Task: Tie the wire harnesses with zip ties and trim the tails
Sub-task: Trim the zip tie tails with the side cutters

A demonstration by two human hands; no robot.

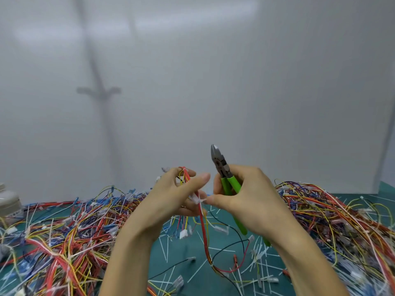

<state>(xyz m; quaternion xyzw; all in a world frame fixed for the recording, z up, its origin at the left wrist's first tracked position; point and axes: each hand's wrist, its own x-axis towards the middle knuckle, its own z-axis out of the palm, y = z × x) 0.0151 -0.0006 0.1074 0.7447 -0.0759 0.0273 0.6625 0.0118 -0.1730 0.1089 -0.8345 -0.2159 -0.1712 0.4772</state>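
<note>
While the left hand is gripping a small wire harness up over the green mat, the right hand is pinching the white zip tie on it. Same hand's also curling round the green-handled cutters, blades pointing up.

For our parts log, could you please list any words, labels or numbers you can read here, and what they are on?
None can be read.
Jar, left edge: faint print near its base, too blurred.
Cutters in the right hand: no legible mark.
Harness in the left hand: no label seen.
</note>
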